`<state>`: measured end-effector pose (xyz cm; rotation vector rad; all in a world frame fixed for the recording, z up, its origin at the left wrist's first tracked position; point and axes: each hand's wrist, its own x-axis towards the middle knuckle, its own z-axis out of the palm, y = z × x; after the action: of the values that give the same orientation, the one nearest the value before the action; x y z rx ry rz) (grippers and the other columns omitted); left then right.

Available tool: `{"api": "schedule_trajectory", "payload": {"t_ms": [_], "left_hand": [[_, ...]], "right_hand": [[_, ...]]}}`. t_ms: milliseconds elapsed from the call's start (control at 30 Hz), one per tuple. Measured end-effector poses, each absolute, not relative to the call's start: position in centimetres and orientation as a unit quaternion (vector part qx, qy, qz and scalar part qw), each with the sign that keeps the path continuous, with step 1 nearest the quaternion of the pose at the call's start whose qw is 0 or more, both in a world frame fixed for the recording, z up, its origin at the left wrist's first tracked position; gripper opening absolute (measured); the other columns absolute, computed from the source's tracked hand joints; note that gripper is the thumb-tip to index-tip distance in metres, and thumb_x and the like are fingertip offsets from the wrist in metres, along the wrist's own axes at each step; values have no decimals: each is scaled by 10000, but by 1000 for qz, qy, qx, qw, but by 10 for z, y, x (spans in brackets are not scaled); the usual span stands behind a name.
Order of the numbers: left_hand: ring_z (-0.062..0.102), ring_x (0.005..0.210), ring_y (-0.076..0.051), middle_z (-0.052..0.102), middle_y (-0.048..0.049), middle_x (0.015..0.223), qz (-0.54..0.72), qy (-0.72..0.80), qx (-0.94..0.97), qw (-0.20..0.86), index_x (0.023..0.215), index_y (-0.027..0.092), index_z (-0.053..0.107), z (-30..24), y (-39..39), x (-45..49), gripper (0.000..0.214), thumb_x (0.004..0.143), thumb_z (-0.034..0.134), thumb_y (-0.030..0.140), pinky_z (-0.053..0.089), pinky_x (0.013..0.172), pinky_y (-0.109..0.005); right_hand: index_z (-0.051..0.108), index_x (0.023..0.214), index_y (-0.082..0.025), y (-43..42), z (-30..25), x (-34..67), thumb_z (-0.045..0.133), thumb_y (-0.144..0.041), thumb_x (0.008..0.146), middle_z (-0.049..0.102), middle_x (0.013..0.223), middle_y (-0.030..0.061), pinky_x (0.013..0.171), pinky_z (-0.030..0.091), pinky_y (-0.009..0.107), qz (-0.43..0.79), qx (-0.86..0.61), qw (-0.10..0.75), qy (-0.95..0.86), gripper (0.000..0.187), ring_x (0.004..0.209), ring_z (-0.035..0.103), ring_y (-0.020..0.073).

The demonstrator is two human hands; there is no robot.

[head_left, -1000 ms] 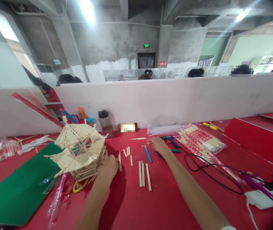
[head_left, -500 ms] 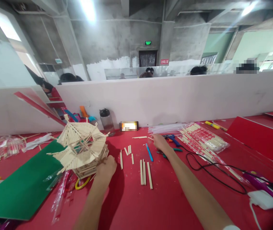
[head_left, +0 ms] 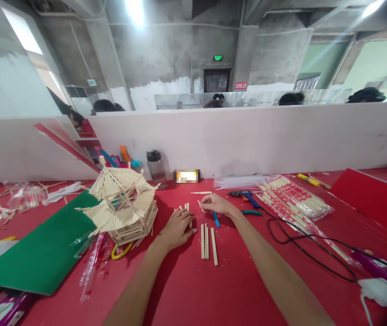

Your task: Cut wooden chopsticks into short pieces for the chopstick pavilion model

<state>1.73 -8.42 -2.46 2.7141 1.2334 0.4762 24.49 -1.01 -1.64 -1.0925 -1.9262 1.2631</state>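
Note:
A pagoda model built of wooden sticks (head_left: pixel 121 206) stands on the red table (head_left: pixel 186 290), partly on a green sheet (head_left: pixel 40 253). My left hand (head_left: pixel 176 227) lies on the table to the right of the model, fingers spread over short cut sticks (head_left: pixel 183 209). My right hand (head_left: pixel 215 203) is pinched on a small stick piece just beyond them, beside a blue pen (head_left: pixel 216 219). Three long sticks (head_left: pixel 208 242) lie side by side in front of both hands.
A blue glue gun (head_left: pixel 246 195), packs of chopsticks (head_left: pixel 295 199), a black cable (head_left: pixel 302 244) and a purple tool (head_left: pixel 379 269) lie to the right. A bottle (head_left: pixel 155 168) and a phone (head_left: pixel 186 175) stand by the white partition (head_left: pixel 247 136). Other people sit behind it.
My left hand left the model's base and moved right onto the short sticks. My right hand drew back toward me from near the glue gun, pinching a stick piece.

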Motion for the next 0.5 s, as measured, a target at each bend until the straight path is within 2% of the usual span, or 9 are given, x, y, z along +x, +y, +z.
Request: {"api": "schedule_trajectory", "payload": {"t_ms": [100,300,367,500], "left_hand": [[463,1261,-266,648,-106,1179,163,420,889,82,1179,198,602,-23,-83,15,350,884,572,384,337,1087,-436],[387,1343,-288,569,-96,1332,133,411,893,128,1310,261,526,-11,-86,3,578,789,683,453,273,1121,-465],[424,1313,-277,591,-90,1303,126,399,898,136,1298,263,542,-9,-85,0,602,751,727,434,280,1117,-447],[545,1179,-243,660,-75,1175,124,382,904,148,1196,255,622,-9,-82,-1,506,729,760,393,344,1074,-384]], "right_hand": [[634,860,-140,-14,-19,239,667,-278,747,688,712,30,587,451,211,532,-400,294,-686,181,612,605,118],[618,946,-164,-20,-19,235,694,-262,740,695,743,25,537,449,189,566,-405,280,-661,241,609,627,112],[596,933,-173,-21,-19,235,698,-267,743,698,744,25,532,452,187,577,-403,280,-653,235,626,647,122],[560,868,-176,-20,-22,235,720,-292,732,697,732,28,522,447,188,586,-394,280,-650,240,638,659,134]]}}
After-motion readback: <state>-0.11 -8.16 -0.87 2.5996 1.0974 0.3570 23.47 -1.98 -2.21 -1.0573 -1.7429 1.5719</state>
